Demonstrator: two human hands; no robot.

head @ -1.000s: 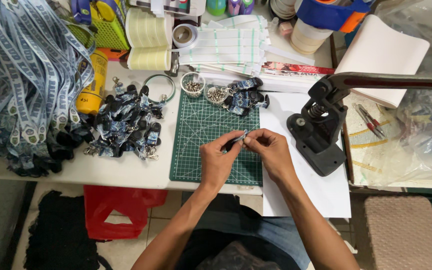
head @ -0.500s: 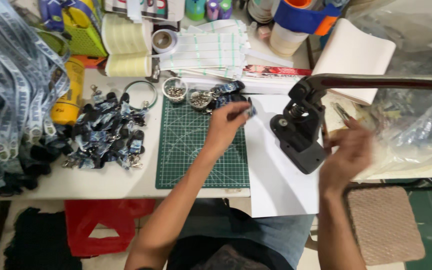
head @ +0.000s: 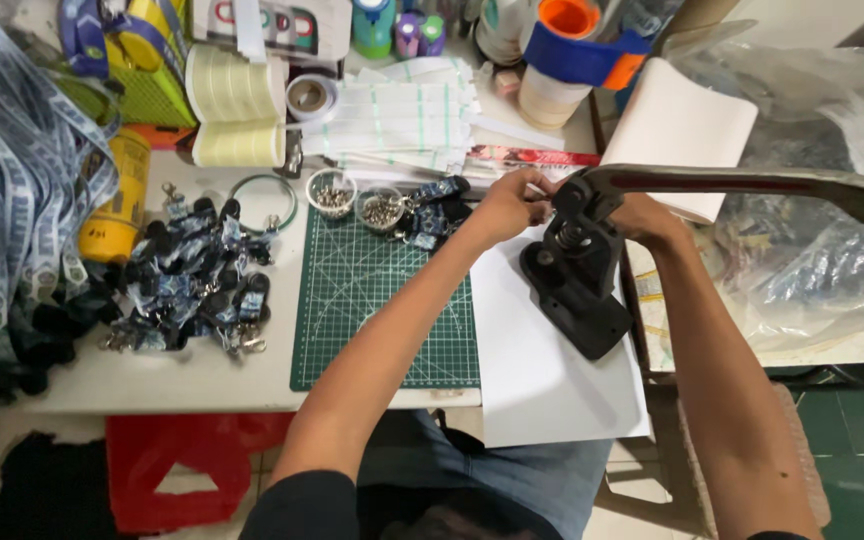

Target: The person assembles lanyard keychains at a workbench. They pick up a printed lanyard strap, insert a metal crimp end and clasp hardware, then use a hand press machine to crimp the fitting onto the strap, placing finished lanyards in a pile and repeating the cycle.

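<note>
A black hand press (head: 577, 275) stands on a white sheet (head: 542, 380) right of the green cutting mat (head: 382, 300). Its long lever (head: 752, 185) points to the right. My left hand (head: 507, 205) is at the press head, fingers pinched on a small dark strap piece that is mostly hidden by them. My right hand (head: 644, 215) is behind the press head on its far side, with its fingers hidden by the press. Two small bowls of metal rivets (head: 332, 195) (head: 384, 208) sit at the mat's far edge, next to a few dark strap pieces (head: 437, 215).
A pile of dark strap pieces with clips (head: 192, 290) lies left of the mat. Blue lanyards (head: 12, 180) hang at far left beside a yellow can (head: 112, 200). Tape rolls (head: 237, 110), folded cloth (head: 402, 120) and containers crowd the back. Clear plastic bags (head: 822, 260) lie at right.
Both hands left the mat's front edge. My left hand carried the small piece to the press head, and my right hand swung out right and then came in behind the press.
</note>
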